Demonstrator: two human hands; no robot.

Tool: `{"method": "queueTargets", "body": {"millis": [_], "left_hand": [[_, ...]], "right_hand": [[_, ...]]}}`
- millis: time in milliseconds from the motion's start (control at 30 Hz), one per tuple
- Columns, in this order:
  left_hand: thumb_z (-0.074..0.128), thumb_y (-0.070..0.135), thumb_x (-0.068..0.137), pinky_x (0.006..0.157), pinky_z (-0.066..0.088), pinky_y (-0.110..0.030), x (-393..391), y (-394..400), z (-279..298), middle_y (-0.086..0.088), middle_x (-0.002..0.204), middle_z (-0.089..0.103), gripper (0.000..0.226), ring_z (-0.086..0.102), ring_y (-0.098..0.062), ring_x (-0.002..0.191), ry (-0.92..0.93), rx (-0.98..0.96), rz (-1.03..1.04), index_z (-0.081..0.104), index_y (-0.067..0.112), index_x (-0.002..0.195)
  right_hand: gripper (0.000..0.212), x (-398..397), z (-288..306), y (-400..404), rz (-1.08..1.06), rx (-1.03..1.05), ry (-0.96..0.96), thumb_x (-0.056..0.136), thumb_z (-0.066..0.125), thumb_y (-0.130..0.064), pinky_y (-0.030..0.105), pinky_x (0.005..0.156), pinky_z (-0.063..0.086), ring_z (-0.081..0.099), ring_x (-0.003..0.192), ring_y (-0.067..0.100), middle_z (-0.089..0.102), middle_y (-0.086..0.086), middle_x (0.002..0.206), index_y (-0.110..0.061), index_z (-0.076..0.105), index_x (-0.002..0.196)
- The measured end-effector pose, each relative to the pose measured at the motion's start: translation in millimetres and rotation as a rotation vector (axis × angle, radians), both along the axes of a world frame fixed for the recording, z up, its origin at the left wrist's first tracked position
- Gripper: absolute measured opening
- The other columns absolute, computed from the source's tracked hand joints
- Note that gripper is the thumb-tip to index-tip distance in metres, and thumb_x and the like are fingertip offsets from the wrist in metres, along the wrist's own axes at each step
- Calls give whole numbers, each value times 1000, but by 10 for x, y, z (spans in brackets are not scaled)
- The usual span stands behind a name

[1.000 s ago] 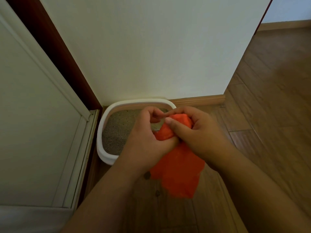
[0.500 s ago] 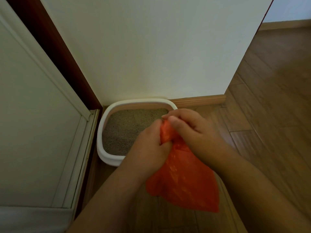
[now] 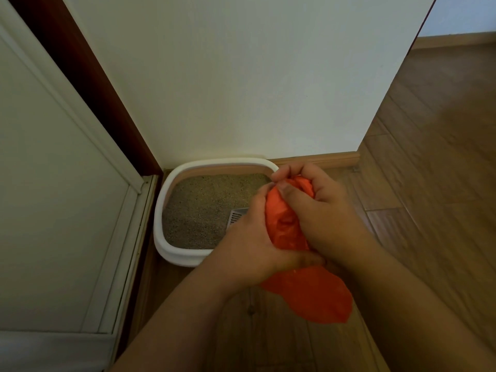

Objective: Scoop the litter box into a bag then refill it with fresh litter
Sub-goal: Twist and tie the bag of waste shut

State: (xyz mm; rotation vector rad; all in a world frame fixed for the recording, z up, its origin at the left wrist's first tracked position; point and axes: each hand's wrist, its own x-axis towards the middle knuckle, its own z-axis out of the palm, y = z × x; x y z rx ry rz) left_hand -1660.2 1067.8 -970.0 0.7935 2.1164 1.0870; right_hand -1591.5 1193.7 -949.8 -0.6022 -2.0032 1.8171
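Litter box (image 3: 171, 253) on the wood floor by the wall, unscooped; bag being opened.
Both the left hand (image 3: 249, 251) and right hand (image 3: 322, 210) grip the orange plastic bag (image 3: 308, 294) over the box's near corner; a grey scoop (image 3: 237, 216) lies in the litter. Next, judging by this: spread the bag's mouth, free one hand for the scoop.

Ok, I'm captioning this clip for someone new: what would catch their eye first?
The bright orange bag, gripped by the left hand and the right hand at centre. Behind them, a white litter box with grey litter sits in the wall corner, a grey scoop peeking out.
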Motion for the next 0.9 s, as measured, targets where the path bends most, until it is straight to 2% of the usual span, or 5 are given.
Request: {"method": "queueTargets", "body": {"millis": [300,433,533,733,900], "left_hand": [[70,39,91,78,56,-36,19,18,-1,11,94,68,20,64,0,81,169,86,186,61,37,109],[60,32,98,77,57,-45,-18,-26,-21,7,97,64,11,63,-12,85,229,47,207,56,31,108],[58,27,96,77,55,-47,-40,-34,-34,7,98,57,13,59,-16,90,367,-3,209,51,29,107],[68,25,90,75,51,-26,25,1,-22,9,117,56,42,57,-9,102,365,50,234,43,42,120],[73,45,76,89,58,-42,29,-76,79,16,126,52,59,57,-8,113,222,235,218,43,55,126]], "right_hand": [[33,-10,14,52,65,-272,-9,95,50,-5,40,82,52,64,92,18,73,8,105,-21,79,97],[39,13,11,64,146,136,-58,101,51,-10,19,102,47,55,115,-10,63,-21,125,-37,73,119],[48,19,14,2,169,309,-42,101,44,-7,1,96,38,44,123,-16,52,-30,134,-40,66,128],[38,18,-42,-85,291,237,-193,94,54,-57,28,90,54,55,110,1,48,-24,129,-54,49,132],[18,43,33,26,179,-85,-64,99,59,-36,44,83,62,69,103,15,68,-13,110,-45,66,113]]}}
